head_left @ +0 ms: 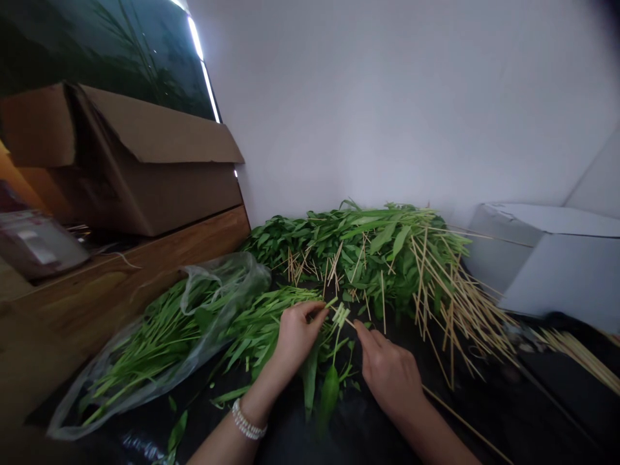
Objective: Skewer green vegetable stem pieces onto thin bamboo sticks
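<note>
My left hand [299, 330], with a beaded bracelet at the wrist, pinches a pale green vegetable stem [331, 302] between thumb and fingers. Thin and wooden, a skewer [351, 321] is gripped in my right hand [391, 369], pointing up and to the left. Folded pieces of green stem [341, 315] are threaded near its tip, close to my left fingertips. From them a long leaf [330, 391] hangs down, slightly blurred. Loose leafy greens [261, 323] lie just beyond my left hand. Whether the skewer's point touches the pinched stem cannot be made out.
A clear plastic bag [194, 361] of greens lies at left. Behind, skewered greens [349, 245] are heaped against the white wall, bare skewer ends [450, 310] sticking out right. A cardboard box [165, 187] stands back left, a white box [566, 265] at right. Black plastic [145, 445] covers the surface.
</note>
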Demonstrator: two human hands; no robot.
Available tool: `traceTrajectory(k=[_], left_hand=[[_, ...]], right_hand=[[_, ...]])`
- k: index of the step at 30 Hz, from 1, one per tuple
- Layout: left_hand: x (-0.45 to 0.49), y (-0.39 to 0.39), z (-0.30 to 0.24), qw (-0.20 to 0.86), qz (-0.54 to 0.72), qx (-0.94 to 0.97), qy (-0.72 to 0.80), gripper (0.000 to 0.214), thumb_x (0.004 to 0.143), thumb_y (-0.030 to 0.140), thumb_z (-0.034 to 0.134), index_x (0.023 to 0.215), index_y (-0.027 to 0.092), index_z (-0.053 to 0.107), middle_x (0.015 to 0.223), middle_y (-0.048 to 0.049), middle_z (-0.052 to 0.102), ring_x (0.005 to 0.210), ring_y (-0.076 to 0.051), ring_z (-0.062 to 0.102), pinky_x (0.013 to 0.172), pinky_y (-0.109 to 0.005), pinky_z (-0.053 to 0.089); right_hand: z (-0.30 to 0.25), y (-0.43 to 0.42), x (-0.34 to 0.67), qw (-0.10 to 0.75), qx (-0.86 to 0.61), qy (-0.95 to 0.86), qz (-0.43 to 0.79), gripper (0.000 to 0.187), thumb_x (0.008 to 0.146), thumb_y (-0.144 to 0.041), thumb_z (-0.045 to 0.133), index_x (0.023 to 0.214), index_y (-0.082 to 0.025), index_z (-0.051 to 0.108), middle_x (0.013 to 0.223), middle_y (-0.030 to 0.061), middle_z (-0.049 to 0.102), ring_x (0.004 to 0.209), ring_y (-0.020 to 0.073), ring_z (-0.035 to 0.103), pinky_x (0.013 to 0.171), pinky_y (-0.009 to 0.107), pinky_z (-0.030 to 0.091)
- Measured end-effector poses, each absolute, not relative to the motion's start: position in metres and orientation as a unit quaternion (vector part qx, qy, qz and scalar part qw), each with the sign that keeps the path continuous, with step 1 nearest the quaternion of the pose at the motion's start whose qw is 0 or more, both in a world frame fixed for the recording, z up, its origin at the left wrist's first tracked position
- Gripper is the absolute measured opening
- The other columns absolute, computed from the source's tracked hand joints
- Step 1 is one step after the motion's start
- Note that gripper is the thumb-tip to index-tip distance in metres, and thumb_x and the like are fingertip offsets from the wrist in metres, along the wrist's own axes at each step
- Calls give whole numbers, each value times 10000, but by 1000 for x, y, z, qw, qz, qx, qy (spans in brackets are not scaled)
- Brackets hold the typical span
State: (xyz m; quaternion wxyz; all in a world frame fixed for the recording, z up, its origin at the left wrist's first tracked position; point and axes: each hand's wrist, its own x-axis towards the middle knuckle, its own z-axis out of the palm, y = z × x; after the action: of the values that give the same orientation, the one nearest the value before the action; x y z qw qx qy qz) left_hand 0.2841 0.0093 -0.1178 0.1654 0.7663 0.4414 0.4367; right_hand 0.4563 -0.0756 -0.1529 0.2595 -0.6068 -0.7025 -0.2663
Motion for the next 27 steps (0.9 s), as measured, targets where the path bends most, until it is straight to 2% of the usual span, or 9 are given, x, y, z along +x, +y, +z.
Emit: traceTrajectory(k=[4,11,17,21,24,27], left_hand=[[286,6,-119,100,425,793,425,140,844,246,609,876,217,742,865,-46,756,802,-212,677,760,-323,510],[292,0,-120,109,410,818,390,160,855,210,584,914,227,731,880,-35,755,810,-197,665,776,-311,508],[290,3,-119,144,443,770,435,130,824,240,627,883,217,740,885,-38,757,813,-207,678,762,-313,508],[287,10,-121,222,487,706,465,157,794,274,651,887,187,744,846,-47,759,729,-202,683,685,-295,523],[287,13,-123,288,497,686,446,206,791,287,655,938,173,745,886,-60,764,789,-219,700,739,-311,539],[289,12,-123,299,492,693,435,212,801,275,645,966,188,746,942,-58,763,847,-225,702,789,-326,538]], right_hand=[[-155,-76,455,256,-612,-701,-262,420,814,-59,406,1175,-166,592,739,18,651,545,114,597,503,224,372],[-154,-76,453,262,-607,-702,-264,413,810,-58,420,1169,-158,599,729,11,646,535,121,598,496,242,378],[-153,-75,455,275,-600,-702,-265,403,826,-46,400,1153,-156,609,733,8,643,530,113,598,500,241,372],[-154,-75,455,277,-603,-697,-271,403,839,-57,391,1164,-159,606,756,9,649,530,120,600,504,252,382],[-153,-75,455,281,-604,-694,-272,393,849,-67,391,1163,-159,608,750,7,647,522,118,597,500,252,379],[-152,-75,455,279,-603,-697,-269,392,851,-66,385,1154,-160,616,733,6,642,516,116,595,497,247,373]])
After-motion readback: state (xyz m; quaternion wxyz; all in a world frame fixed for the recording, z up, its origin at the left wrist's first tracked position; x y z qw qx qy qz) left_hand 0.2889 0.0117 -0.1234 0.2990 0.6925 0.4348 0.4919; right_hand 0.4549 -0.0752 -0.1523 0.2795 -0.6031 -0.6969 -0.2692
